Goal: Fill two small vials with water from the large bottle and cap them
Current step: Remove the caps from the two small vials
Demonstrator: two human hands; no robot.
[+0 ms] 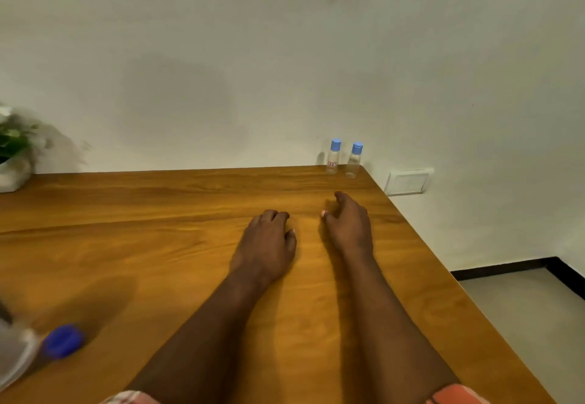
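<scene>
Two small clear vials with light blue caps stand upright at the table's far right corner: the left vial point(333, 157) carries a small red label, the right vial point(354, 160) is plain. The large clear bottle point(15, 351) with a dark blue cap point(62, 340) shows blurred at the lower left edge. My left hand point(267, 242) rests palm down on the wooden table point(126, 245), fingers loosely curled, holding nothing. My right hand point(348, 223) lies beside it, nearer the vials, fingers apart and holding nothing.
A potted plant point(12, 150) in a white pot stands at the far left against the wall. The table's right edge runs diagonally past my right arm, with floor beyond. A white wall socket point(408, 182) sits right of the corner.
</scene>
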